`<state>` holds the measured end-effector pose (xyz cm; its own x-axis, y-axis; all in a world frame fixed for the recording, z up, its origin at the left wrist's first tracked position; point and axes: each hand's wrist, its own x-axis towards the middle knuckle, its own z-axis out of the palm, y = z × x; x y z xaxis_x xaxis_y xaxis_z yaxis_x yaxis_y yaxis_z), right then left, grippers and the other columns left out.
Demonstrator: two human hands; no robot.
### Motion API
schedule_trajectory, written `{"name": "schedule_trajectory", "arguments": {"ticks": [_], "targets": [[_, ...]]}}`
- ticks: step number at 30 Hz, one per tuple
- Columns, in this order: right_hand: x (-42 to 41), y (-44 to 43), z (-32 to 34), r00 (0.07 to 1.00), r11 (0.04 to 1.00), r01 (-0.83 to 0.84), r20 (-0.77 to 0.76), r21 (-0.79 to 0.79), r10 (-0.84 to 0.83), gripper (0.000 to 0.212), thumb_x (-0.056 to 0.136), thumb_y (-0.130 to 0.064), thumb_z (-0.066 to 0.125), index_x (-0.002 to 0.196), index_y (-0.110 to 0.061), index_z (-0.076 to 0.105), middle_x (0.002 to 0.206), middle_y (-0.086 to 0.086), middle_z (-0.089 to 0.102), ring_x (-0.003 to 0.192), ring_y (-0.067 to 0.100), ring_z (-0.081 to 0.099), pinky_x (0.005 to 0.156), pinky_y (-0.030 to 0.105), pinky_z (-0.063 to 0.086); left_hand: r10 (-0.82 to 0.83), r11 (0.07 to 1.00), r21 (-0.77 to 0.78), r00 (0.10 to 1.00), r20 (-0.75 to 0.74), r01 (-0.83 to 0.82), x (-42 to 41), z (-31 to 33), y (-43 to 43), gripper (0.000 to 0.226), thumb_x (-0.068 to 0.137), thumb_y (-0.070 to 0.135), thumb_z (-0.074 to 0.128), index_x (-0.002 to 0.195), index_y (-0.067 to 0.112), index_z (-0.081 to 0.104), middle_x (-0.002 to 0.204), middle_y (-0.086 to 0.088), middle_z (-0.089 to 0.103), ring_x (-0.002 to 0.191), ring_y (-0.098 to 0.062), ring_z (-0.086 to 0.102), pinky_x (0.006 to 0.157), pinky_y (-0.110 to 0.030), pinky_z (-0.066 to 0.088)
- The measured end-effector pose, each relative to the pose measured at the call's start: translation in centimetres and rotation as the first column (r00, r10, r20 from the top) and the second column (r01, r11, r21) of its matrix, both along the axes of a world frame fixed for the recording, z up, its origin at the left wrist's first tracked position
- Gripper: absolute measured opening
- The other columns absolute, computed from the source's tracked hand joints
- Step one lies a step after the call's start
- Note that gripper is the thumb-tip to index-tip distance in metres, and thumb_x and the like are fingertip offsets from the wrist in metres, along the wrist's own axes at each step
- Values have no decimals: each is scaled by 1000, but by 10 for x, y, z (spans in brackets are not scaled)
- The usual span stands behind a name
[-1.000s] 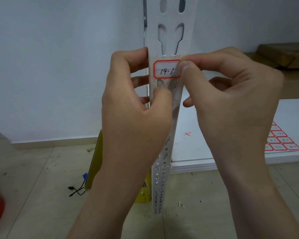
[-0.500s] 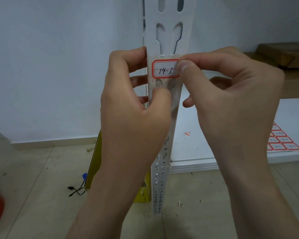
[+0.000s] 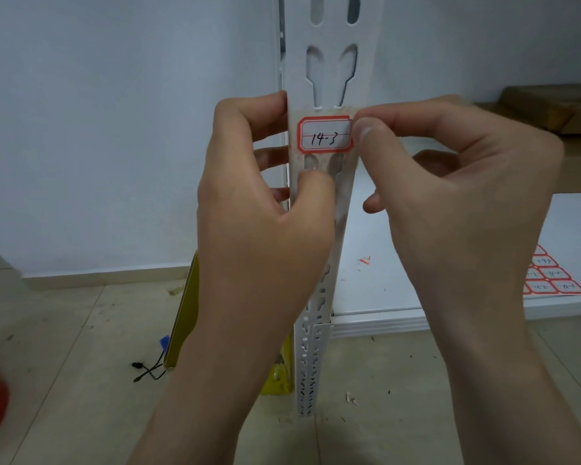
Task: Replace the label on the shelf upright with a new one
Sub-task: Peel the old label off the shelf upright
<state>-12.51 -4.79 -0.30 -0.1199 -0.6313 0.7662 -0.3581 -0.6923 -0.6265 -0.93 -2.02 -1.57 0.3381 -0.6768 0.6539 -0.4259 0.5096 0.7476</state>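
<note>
**Two hands at one label on the shelf post**

From the head camera, one white shelf upright (image 3: 329,55) runs down the middle of the frame, punched with slots and keyholes from top to floor. One red-bordered label (image 3: 325,134) sits on its face just above centre, with "14-3" handwritten in black. It lies flat along its left side; its right edge is where the fingers are.

The left hand (image 3: 265,209) wraps the post from the left, fingers curled behind it and the thumb pressed on the front face just below the label, so it grips the upright firmly. The right hand (image 3: 450,182) comes in from the right with thumb and forefinger pinched together at the label's right edge; the other three fingers are curled loosely underneath. Whether the corner has lifted free I cannot tell.

At the right edge of the frame, one sheet of spare labels (image 3: 550,280) lies on the white lower shelf (image 3: 383,297), with about six red-bordered labels showing before the hand hides the rest. One small red scrap (image 3: 365,260) lies on the same shelf, near the post. In the upper right, a brown cardboard box (image 3: 547,105) rests on a higher shelf. Down left on the tiled floor, one yellow board (image 3: 185,317) leans beside the post, one black cord (image 3: 146,370) at its foot.
</note>
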Motion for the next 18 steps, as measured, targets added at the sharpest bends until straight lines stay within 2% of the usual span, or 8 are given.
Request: {"name": "schedule_trajectory", "arguments": {"ticks": [3,5,8,11,14,18], "targets": [[0,-1,1,999,998,-44,-13,36,44,15,91,-22,75,87,-36,71,89,-14,71,63,14,69,54,28,58,7,1000,-4,1000,0,-7,0,0,0,38,89,10,67,121,24,52,108,23,64,104,1,69,70,-12,58],[-3,0,0,998,996,-67,22,61,66,16,89,-19,75,83,-33,71,85,-18,71,57,15,69,51,28,57,5,1000,-1,1000,2,-5,0,0,0,38,90,7,67,121,24,52,109,23,64,105,1,69,70,-10,57],[-5,0,-3,1000,998,28,-6,-60,-28,12,92,-20,73,89,-32,71,83,-25,68,56,14,68,49,25,53,2,1000,3,1000,-2,-2,0,0,-1,38,90,6,67,121,22,52,109,23,64,105,0,69,70,-11,58],[-6,-5,-8,994,974,74,-66,-213,-90,5,96,-18,72,97,-21,77,83,-14,70,61,9,66,55,22,53,0,1000,-3,1000,-12,0,-1,1,0,36,89,9,66,121,22,53,107,23,65,104,1,69,69,-12,58],[-6,-9,-14,979,957,112,-132,-269,-152,15,97,-20,72,101,-9,81,91,2,77,75,3,63,62,14,54,-2,1000,-4,1000,-23,2,-1,1,-1,36,87,12,64,119,24,53,107,23,66,102,1,69,68,-12,57],[-4,-10,-22,968,954,137,-166,-268,-186,16,99,-23,72,103,-10,82,91,5,75,71,9,62,60,24,55,-7,1000,-5,999,-37,7,-1,2,0,35,86,13,64,118,24,54,107,23,66,101,3,69,68,-12,57]]}}
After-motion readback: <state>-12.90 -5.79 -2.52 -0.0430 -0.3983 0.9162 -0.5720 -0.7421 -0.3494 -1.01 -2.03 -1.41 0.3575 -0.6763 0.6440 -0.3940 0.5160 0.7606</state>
